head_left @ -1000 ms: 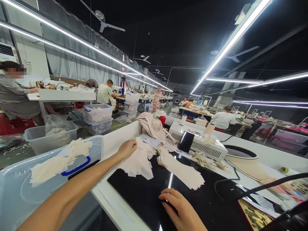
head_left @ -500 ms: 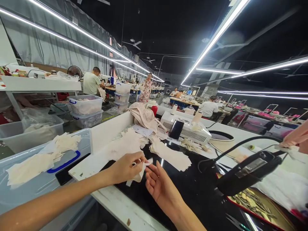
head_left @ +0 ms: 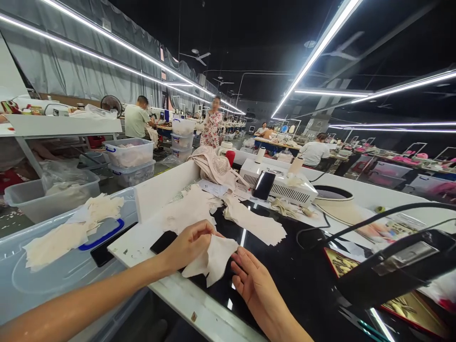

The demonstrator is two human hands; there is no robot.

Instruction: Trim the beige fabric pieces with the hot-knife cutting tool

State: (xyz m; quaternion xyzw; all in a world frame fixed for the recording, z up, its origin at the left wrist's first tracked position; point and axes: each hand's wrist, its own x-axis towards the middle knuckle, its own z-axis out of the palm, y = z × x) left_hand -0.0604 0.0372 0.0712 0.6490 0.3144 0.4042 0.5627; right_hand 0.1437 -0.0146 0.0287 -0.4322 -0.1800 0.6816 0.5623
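Observation:
A cream fabric piece (head_left: 216, 259) hangs between my two hands above the black glossy worktop (head_left: 285, 266). My left hand (head_left: 188, 247) is closed, pinching its upper left edge. At the right corner of the cloth, my right hand (head_left: 254, 278) pinches with thumb and forefinger, the other fingers curled loosely below. Beyond my hands lie a stack of cream cut pieces (head_left: 254, 223) and a wider heap of cream fabric (head_left: 188, 209). A paper slip (head_left: 213, 187) rests behind them, beside a pile of beige lace-patterned bra cups (head_left: 212, 166).
A white machine housing (head_left: 285, 183) with a phone (head_left: 264, 185) leaning on it stands at the back. A black sewing machine part (head_left: 395, 266) is at right, over a tray of seeds (head_left: 409, 306). Left, a blue lid (head_left: 71, 280) bears more cut pieces. Co-workers sit farther off.
The fabric piece, bunched between my fingers before, is now spread out between both hands. My right hand has moved a little right, and its fingertips have closed on the corner.

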